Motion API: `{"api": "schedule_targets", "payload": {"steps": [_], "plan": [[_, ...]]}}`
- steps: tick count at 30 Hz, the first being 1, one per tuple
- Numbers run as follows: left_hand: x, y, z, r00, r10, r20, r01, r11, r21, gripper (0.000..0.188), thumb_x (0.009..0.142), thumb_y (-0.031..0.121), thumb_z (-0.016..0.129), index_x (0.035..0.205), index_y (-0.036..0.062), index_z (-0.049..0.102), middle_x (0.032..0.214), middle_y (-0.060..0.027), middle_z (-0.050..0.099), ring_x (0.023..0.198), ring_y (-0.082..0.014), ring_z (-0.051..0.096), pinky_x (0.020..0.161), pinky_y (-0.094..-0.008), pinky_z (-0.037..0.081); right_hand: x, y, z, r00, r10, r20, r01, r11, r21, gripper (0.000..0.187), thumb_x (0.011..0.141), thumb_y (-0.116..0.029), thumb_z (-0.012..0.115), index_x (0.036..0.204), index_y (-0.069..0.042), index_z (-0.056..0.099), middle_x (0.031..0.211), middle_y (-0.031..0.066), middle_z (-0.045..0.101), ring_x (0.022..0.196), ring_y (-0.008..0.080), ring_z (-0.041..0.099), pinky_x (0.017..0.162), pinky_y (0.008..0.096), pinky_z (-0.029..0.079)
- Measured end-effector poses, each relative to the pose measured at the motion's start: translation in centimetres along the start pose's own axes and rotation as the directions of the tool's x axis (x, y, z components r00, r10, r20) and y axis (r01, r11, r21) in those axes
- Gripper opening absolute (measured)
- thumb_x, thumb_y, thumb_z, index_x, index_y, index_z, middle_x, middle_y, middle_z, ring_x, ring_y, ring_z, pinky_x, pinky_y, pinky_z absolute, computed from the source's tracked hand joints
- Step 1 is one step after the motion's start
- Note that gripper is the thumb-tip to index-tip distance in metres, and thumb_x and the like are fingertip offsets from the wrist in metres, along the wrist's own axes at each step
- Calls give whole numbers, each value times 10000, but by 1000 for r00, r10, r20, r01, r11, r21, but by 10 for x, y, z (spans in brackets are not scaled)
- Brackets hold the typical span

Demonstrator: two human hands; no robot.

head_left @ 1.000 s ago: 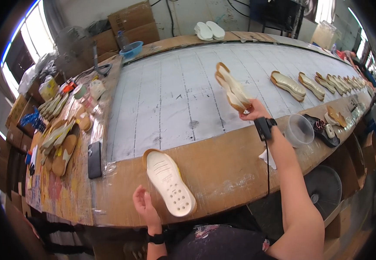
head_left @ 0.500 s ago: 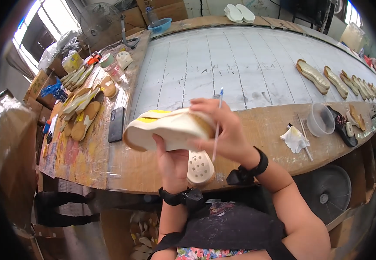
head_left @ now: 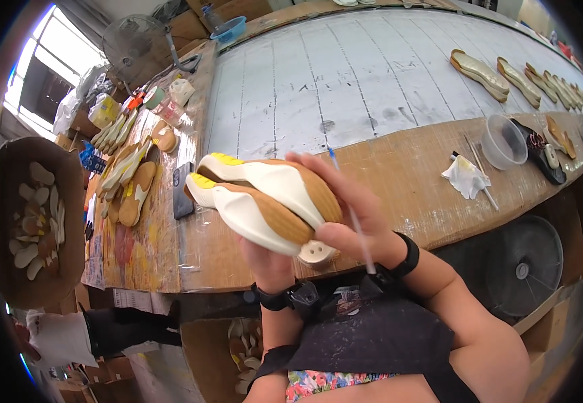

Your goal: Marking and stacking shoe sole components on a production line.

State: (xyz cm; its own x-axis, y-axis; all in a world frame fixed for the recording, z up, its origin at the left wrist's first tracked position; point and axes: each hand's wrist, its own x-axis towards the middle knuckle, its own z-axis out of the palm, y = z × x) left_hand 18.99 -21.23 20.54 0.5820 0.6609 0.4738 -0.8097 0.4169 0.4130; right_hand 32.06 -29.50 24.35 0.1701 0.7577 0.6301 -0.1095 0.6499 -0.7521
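A pair of shoe soles [head_left: 274,181], pressed together, is held above the table's near edge. They have white sides, brown tread and yellow patches at the left end. My left hand [head_left: 264,260] grips the pair from below, its fingers mostly hidden. At the right end, my right hand [head_left: 358,201] closes on the brown part with thumb and fingers. It also keeps a slim, pale, pen-like stick with a blue tip [head_left: 332,154] between the fingers. Partly covered by the soles, a pale clog-shaped piece with holes [head_left: 317,253] lies below.
Piled soles [head_left: 137,191] and a dark phone [head_left: 182,191] lie left. A row of soles [head_left: 479,75] stands on the white lined surface [head_left: 278,87]. A clear tub [head_left: 504,142] and stained cloth [head_left: 466,177] are right. A box of soles [head_left: 9,161] and another person [head_left: 69,336] are at left.
The soles have been turned from a side-on view so their brown treads face up toward me. My view has shifted, and a box of soles and another person now show more fully at left.
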Motion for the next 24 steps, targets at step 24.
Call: {"api": "schedule_targets", "payload": {"steps": [24], "plan": [[-21,2,29,939,-203,-277,289,904,315,391,873,181,538,1203,3,425,1120,-118,549,1009,-228,551,868,-355,445,-7,-28,-7,960,244,-138,-271,936,-224,417,883,-147,510,1272,-29,418,1071,146,578,957,161,568,811,268,450]]}}
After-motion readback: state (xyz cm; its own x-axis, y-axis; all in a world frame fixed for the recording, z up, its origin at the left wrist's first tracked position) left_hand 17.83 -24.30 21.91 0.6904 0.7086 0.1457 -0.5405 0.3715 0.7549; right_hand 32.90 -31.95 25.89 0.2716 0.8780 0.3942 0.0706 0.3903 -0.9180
